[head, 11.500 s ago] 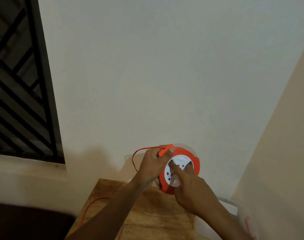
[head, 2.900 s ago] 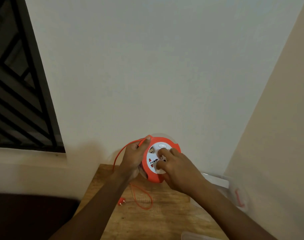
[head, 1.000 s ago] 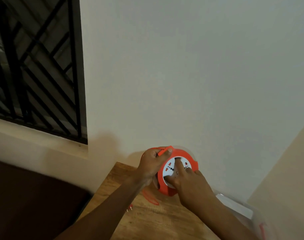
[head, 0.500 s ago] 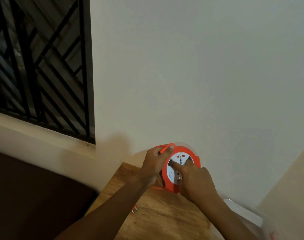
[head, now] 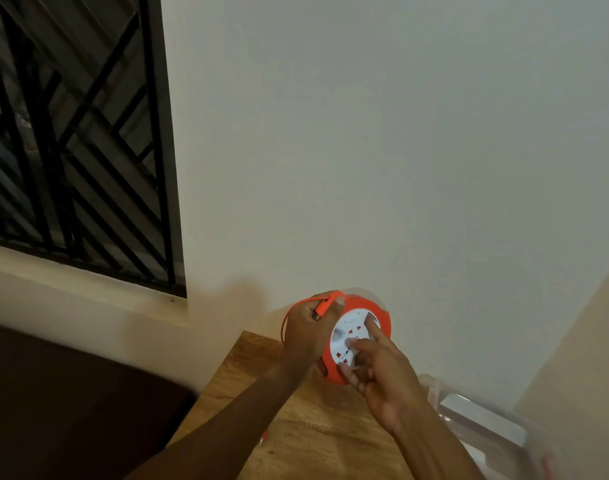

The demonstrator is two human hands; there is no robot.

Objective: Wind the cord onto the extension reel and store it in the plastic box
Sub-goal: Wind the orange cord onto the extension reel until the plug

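i see the extension reel (head: 360, 332) held up in the air above the far end of the wooden table (head: 316, 434), close to the pale wall (head: 365, 150). its white socket face points toward the camera, ringed by the orange rim.

my left hand (head: 310, 332) grips the reel from the left edge; its fingers are curled round the rim and the thumb lies across the top of it, pinning an orange tab there. the cord (head: 285, 323) runs in a thin orange loop round the outside of that hand, along its left side, and i lose it below the wrist.

my right hand (head: 382, 379) sits on the lower right of the reel. its fingers (head: 363, 344) are bent and pressed onto the white face, one tip near the centre and another reaching toward the upper right of the disc. i cannot tell whether they pinch a knob or only push on the surface.

the plastic box (head: 483, 424), clear and blurred, lies at the right end of the table, below and to the right of the reel and apart from it. a barred window (head: 78, 133) fills the upper left.
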